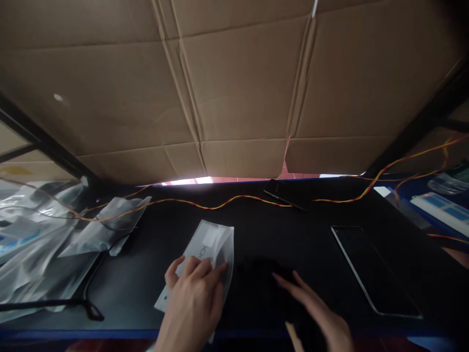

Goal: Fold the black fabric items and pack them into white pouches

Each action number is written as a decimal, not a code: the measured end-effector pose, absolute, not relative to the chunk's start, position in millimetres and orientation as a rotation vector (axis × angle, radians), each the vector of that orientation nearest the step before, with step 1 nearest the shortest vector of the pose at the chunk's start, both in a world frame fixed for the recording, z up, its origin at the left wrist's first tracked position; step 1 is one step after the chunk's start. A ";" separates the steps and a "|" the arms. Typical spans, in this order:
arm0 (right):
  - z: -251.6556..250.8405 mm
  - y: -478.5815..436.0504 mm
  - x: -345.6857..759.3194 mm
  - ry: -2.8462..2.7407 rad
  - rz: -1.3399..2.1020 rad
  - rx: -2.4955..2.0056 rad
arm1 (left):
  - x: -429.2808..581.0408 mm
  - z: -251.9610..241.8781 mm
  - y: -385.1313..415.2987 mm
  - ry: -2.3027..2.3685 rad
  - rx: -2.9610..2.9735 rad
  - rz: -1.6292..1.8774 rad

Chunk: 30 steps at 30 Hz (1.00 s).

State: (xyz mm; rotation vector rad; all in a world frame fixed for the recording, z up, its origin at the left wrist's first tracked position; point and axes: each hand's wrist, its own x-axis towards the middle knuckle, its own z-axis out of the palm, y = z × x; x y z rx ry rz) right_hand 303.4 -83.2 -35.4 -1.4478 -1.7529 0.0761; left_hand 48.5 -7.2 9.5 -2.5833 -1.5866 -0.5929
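The left hand (194, 293) lies flat, fingers spread, pressing a white packet (205, 254) onto the black bench (146, 274), no closed grip on it; the right hand (315, 313) hovers open just beside it, holding nothing; a dark phone (373, 269) lies well apart to the right; a twisted wire (227, 201) runs behind.

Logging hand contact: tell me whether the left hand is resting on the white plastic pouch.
Yes, the left hand lies flat on the white plastic pouch on the black mat.
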 end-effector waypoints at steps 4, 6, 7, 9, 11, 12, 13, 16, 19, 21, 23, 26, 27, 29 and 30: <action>-20.8 -56.9 305.1 -1.873 0.012 -1.258 | 68.5 11.7 -10.6 -1.530 -2.743 -0.666; -17.8 -48.2 293.7 -1.995 0.006 -1.141 | 72.1 9.7 -11.2 -1.533 -2.815 -0.747; -17.2 -45.9 287.2 -2.029 -0.006 -1.124 | 72.1 8.1 -11.2 -1.545 -2.823 -0.808; -16.3 -44.1 276.1 -2.074 -0.054 -1.129 | 69.9 4.4 -11.0 -1.587 -2.787 -0.962; -14.4 -44.0 269.1 -2.131 -0.086 -1.161 | 66.6 1.4 -11.3 -1.638 -2.751 -1.128; -12.8 -43.6 266.8 -2.156 -0.073 -1.194 | 65.1 0.6 -11.6 -1.654 -2.746 -1.218; -10.6 -42.8 265.2 -2.172 -0.054 -1.224 | 63.5 0.4 -12.1 -1.666 -2.749 -1.301; -0.8 -37.5 262.9 -2.238 -0.008 -1.251 | 58.5 2.8 -13.3 -1.689 -2.767 -1.445; 15.2 -30.2 265.3 -2.456 0.045 -1.112 | 53.3 7.9 -13.6 -1.742 -2.835 -1.397; 28.5 -26.0 267.8 -2.565 0.168 -1.033 | 51.1 10.8 -13.6 -1.725 -2.909 -1.274; 41.1 -22.7 268.8 -2.571 0.321 -1.025 | 49.2 11.8 -13.4 -1.644 -2.951 -1.137; 52.4 -19.4 266.7 -2.494 0.505 -1.033 | 41.4 8.8 -11.1 -1.523 -2.937 -1.015; 53.5 -18.8 265.9 -2.474 0.549 -1.025 | 36.6 6.9 -9.3 -1.498 -2.935 -0.968; 51.9 -18.5 264.8 -2.440 0.604 -1.030 | 25.2 2.7 -4.1 -1.427 -2.949 -0.838; 49.3 -18.7 264.5 -2.427 0.619 -1.035 | 19.7 0.7 -0.9 -1.388 -2.973 -0.762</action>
